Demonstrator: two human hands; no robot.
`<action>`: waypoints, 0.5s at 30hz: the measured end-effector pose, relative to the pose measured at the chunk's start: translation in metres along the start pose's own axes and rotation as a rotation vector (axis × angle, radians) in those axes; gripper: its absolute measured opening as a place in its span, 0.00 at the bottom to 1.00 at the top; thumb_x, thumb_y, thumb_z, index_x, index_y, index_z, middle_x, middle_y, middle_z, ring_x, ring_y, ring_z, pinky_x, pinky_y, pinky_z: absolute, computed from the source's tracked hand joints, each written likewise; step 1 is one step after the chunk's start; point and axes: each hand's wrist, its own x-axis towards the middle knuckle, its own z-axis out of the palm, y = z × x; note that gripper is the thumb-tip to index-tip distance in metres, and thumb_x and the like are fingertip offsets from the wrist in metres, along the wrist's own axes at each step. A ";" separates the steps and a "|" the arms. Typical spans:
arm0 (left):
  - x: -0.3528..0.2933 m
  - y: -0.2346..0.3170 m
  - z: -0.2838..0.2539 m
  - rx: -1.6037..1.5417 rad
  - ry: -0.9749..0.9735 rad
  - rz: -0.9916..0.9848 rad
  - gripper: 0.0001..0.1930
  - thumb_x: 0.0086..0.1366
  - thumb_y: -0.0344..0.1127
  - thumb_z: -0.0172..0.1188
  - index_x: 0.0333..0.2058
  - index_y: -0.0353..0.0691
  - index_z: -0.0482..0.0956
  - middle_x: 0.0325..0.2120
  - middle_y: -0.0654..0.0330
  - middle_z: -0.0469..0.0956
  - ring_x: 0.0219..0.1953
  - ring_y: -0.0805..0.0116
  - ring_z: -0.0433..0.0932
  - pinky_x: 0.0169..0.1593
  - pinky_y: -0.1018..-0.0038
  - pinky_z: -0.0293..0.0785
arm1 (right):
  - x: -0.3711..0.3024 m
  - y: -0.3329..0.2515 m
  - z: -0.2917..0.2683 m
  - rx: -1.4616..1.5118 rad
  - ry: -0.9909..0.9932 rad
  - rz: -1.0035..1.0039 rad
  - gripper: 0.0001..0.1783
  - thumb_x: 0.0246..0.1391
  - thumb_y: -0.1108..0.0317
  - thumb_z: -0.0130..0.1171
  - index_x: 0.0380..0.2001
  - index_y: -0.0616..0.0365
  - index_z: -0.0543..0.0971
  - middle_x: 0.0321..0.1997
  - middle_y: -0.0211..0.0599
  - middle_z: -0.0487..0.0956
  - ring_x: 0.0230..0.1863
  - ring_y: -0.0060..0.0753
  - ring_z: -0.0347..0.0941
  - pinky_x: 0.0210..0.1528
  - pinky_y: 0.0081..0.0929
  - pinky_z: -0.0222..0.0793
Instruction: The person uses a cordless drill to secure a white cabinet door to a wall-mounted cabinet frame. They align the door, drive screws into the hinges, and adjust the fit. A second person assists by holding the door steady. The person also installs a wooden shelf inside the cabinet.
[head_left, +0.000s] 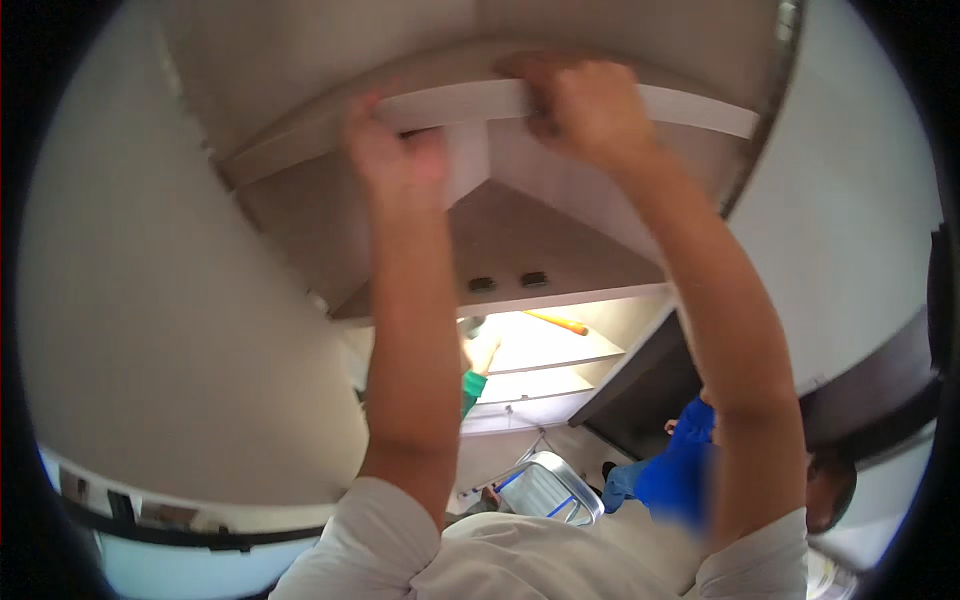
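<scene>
Both of my arms reach up into a corner cabinet with greyish-brown inner walls. A curved shelf board (700, 108) with a pale front edge spans the cabinet. My left hand (395, 155) grips its front edge left of the middle, fingers closed around it and somewhat blurred. To the right, my right hand (590, 108) is curled over the same edge, its fingertips partly hidden behind the knuckles. Below the board, the cabinet's lower panel (560, 240) bears a small dark fitting (482, 284) and a second dark fitting (534, 279) beside it.
Large pale cabinet doors (180, 330) stand at both sides. Below is a lit shelf unit (530, 345) with an orange stick-like handle (558, 322); another person's hand (482, 350) in a green sleeve reaches there. A person in blue (680, 465) is at lower right, near a metal stepladder (548, 485).
</scene>
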 end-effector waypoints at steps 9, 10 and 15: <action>-0.007 -0.011 0.010 0.051 0.053 -0.012 0.25 0.64 0.34 0.56 0.58 0.30 0.68 0.57 0.49 0.71 0.61 0.51 0.70 0.67 0.54 0.68 | -0.002 0.016 0.024 0.076 0.252 -0.142 0.30 0.41 0.68 0.68 0.54 0.45 0.81 0.54 0.32 0.84 0.53 0.40 0.81 0.53 0.39 0.77; -0.009 -0.015 0.008 0.029 0.041 -0.014 0.25 0.64 0.34 0.56 0.59 0.31 0.68 0.57 0.49 0.71 0.61 0.52 0.70 0.67 0.54 0.68 | -0.004 0.018 0.025 0.093 0.284 -0.157 0.32 0.39 0.70 0.67 0.54 0.45 0.80 0.53 0.31 0.83 0.53 0.40 0.80 0.52 0.39 0.78; -0.005 -0.019 -0.004 0.035 -0.009 0.015 0.28 0.65 0.37 0.60 0.61 0.34 0.66 0.58 0.53 0.70 0.61 0.55 0.69 0.66 0.55 0.68 | -0.005 0.020 0.021 0.102 0.274 -0.180 0.35 0.38 0.70 0.68 0.57 0.45 0.79 0.54 0.31 0.83 0.54 0.40 0.80 0.52 0.40 0.78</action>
